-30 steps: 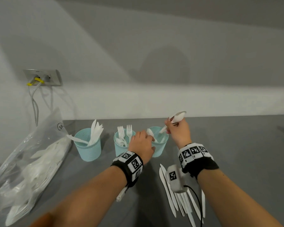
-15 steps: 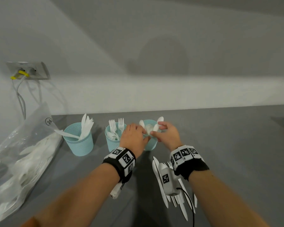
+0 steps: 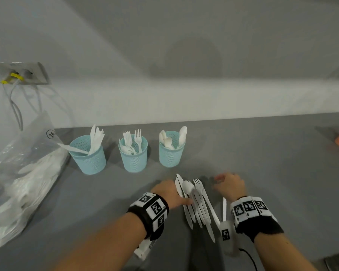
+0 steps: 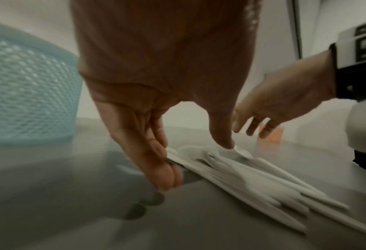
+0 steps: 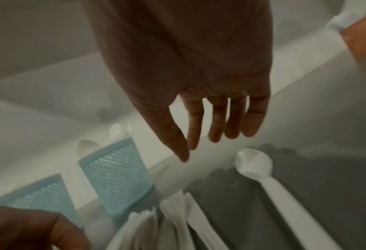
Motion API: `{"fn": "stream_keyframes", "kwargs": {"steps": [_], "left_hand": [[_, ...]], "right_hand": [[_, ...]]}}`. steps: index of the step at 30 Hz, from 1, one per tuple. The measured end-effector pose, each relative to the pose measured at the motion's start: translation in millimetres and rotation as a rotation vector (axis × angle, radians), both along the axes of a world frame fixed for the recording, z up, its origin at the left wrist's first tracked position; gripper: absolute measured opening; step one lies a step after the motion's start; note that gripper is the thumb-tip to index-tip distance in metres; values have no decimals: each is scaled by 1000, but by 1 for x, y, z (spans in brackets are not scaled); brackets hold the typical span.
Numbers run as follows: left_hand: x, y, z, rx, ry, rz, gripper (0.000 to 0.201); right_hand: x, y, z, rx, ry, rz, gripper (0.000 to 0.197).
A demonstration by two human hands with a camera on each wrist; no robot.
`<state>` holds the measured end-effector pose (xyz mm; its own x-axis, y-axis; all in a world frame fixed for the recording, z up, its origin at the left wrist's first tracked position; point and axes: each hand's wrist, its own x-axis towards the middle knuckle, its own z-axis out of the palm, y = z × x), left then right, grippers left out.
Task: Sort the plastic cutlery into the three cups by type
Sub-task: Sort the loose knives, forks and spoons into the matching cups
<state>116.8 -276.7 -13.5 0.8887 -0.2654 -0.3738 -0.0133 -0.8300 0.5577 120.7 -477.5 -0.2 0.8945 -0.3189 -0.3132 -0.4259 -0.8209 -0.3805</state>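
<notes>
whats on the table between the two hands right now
In the head view, a fanned pile of loose white cutlery lies between the left hand and the right hand; the left hand touches its edge.

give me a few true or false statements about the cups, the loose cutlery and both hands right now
1. The three cups stand in a row, with the knife cup at the left end. True.
2. The fork cup lies tipped over. False: it stands upright in the middle.
3. The right hand holds a spoon. False: it is empty, its fingers spread.
4. The left hand touches the loose cutlery pile on the table. True.
5. The spoon cup is empty. False: it holds several spoons.
</notes>
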Motion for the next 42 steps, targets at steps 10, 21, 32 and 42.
{"fn": "stream_keyframes", "kwargs": {"steps": [10,21,32,42], "left_hand": [[0,-12,-15,-17,109,147,63],[8,-18,-11,265,34,60,97],[14,-11,-18,465,-134,-97,85],[15,3,-26,519,-212,-183,62]], "right_hand": [[-15,20,-34,52,166,64,25],[12,45,-23,252,88,-117,43],[32,41,-20,-13,171,281,72],[27,86,-20,-200,210,400,51]]}}
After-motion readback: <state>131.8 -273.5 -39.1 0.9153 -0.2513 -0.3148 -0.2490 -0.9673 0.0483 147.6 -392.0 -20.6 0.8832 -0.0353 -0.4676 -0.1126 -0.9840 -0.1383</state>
